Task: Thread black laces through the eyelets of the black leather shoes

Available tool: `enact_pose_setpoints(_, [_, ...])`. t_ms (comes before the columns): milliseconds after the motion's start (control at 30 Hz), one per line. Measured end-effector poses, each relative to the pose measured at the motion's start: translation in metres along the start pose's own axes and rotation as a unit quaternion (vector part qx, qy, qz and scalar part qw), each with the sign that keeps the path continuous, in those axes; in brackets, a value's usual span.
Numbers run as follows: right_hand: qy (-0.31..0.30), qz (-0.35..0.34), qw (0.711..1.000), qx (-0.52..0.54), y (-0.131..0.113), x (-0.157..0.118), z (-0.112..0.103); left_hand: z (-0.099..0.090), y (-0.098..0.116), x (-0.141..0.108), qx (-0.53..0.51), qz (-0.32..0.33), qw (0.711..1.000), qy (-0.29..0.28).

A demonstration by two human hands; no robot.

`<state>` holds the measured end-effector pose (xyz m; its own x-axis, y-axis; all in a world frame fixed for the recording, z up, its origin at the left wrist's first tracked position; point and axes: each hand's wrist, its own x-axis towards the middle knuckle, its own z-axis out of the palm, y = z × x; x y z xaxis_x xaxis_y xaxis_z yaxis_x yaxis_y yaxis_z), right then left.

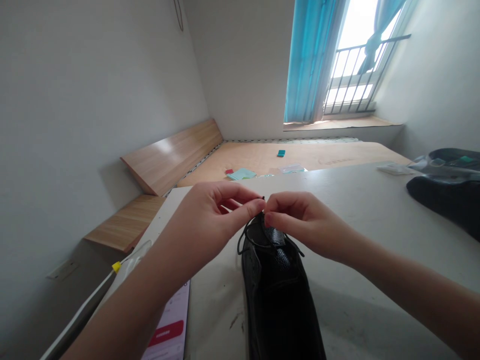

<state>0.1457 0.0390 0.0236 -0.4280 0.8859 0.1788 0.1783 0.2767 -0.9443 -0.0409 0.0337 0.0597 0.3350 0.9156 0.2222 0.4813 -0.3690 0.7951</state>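
A black pebbled-leather lace-up shoe point(275, 300) lies on the white table point(360, 250), toe toward me, with its tongue and top eyelets under my hands. Its thin black shoelace point(248, 240) loops out on both sides of the tongue. My left hand point(210, 215) pinches the lace between thumb and fingers above the tongue. My right hand point(300, 220) comes in from the right, its fingertips closed on the lace almost touching my left fingertips. The knot area is hidden behind my fingers.
A smartphone point(168, 330) with a red on-screen button lies under my left forearm. A white cable with a yellow clip point(116, 267) runs beside the table edge. A dark cloth point(446, 200) and a plastic bag lie at the right. Beyond the table are a wooden platform and sticky notes.
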Motion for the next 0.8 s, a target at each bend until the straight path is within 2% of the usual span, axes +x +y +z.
enact_pose_setpoints(167, [0.01, -0.023, 1.0, -0.005, -0.002, 0.0, 0.001, 0.0, 0.001, -0.001, -0.008, 0.007, 1.0, -0.012])
enact_pose_setpoints(267, [0.024, -0.065, 0.997, -0.03, -0.003, 0.0, 0.002, 0.0, 0.003, -0.001, -0.017, 0.014, 1.0, -0.016])
enact_pose_setpoints(467, [-0.036, -0.107, 0.992, -0.058, -0.002, -0.001, 0.002, 0.001, 0.006, -0.001, 0.014, 0.045, 0.999, 0.025])
enact_pose_setpoints(600, [-0.069, -0.118, 0.99, 0.038, -0.003, -0.004, 0.006, 0.002, 0.008, -0.002, -0.021, 0.075, 0.997, 0.026])
enact_pose_setpoints(733, [-0.123, -0.049, 0.969, 0.211, -0.01, -0.009, 0.009, 0.004, 0.01, -0.002, -0.07, 0.077, 0.994, 0.022])
enact_pose_setpoints(800, [-0.134, -0.019, 0.955, 0.263, -0.015, -0.011, 0.006, 0.004, 0.009, -0.003, -0.074, 0.082, 0.994, 0.017])
